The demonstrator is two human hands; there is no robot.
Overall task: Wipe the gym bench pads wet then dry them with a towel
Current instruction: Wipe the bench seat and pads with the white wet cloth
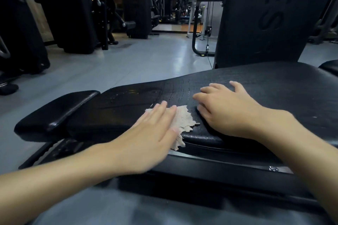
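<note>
My left hand (151, 133) lies flat with straight fingers, pressing a pale cloth (184, 118) onto the near edge of the long black pad (274, 87). Nothing curls round the cloth. It is only pinned under my palm, and a ragged corner hangs over the near edge. My right hand (225, 109) rests just right of the cloth, fingers spread and loose on the pad, holding nothing.

Left of the cloth the pad shines with streaks and droplets, so I judge this to be the wet wipe. The right part looks duller and finely cracked. A smaller pad (54, 113) meets the long one at its left end.

The cloth looks thin, limp and probably damp, so it should bunch easily. I would keep my palm on its middle, not pinch a corner. The pad seems firm and slick where wet, and its cracks could snag the frayed edge. I see no dry towel.
</note>
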